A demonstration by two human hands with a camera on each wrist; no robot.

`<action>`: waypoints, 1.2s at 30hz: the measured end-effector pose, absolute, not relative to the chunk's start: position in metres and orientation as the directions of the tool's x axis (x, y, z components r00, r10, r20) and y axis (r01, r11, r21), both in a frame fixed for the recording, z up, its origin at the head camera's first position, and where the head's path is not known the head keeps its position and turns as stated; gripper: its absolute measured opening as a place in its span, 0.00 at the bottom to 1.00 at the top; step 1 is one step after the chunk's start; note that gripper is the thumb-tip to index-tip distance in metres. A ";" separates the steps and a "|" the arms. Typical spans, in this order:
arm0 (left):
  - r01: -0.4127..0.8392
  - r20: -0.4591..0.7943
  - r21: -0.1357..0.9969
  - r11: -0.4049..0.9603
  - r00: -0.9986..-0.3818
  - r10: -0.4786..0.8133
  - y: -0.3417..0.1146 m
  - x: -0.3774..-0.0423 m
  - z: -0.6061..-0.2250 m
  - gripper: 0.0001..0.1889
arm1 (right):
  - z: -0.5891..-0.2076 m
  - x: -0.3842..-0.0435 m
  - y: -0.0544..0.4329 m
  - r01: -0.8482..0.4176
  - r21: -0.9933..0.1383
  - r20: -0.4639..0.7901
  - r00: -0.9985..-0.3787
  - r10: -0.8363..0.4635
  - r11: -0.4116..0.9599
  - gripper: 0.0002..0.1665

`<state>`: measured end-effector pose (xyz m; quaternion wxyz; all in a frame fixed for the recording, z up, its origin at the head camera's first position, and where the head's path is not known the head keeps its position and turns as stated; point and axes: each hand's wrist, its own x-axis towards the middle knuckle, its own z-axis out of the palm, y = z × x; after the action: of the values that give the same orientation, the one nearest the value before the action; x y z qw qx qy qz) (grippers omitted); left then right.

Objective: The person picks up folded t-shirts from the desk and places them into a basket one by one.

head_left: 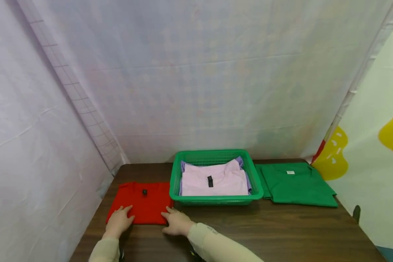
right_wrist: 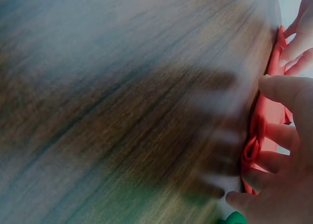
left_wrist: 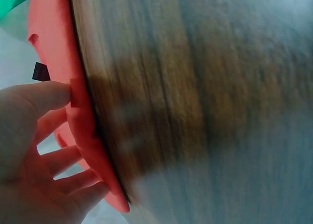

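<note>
A folded red shirt (head_left: 147, 205) with a dark neck label lies flat on the wooden table, left of the basket. My left hand (head_left: 118, 220) rests on its near left part, fingers spread; in the left wrist view the thumb and fingertips touch the red cloth (left_wrist: 80, 106). At the shirt's near right corner is my right hand (head_left: 177, 221), its fingers spread and touching the edge. The right wrist view shows the right hand (right_wrist: 288, 141) beside the shirt's folded side, with layered red cloth (right_wrist: 252, 148) at the fingertips.
A green plastic basket (head_left: 216, 198) stands at the back middle, holding a folded pale pink shirt (head_left: 226, 182) over a purple one (head_left: 239, 161). Right of it lies a folded green shirt (head_left: 298, 187). Fabric curtains (head_left: 199, 91) hang behind the table (head_left: 281, 229) and at both sides.
</note>
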<state>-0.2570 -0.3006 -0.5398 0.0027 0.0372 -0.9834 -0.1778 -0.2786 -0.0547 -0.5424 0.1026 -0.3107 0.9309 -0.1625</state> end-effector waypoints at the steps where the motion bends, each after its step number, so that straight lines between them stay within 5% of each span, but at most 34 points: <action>1: -0.070 -0.007 0.348 0.935 -0.997 -0.072 -0.301 -0.257 -0.541 0.25 | -0.542 -0.277 -0.055 -0.546 -0.362 -0.097 -0.784 -0.613 0.756 0.36; 36: -0.048 0.037 0.326 0.944 -0.997 -0.064 -0.298 -0.232 -0.546 0.24 | -0.543 -0.261 -0.046 -0.620 -0.281 -0.111 -0.737 -0.667 0.732 0.34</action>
<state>-0.2320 -0.2977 -0.5456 0.0236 0.0284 -0.9856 -0.1648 -0.2610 -0.0459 -0.5426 0.1028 -0.3477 0.9250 -0.1133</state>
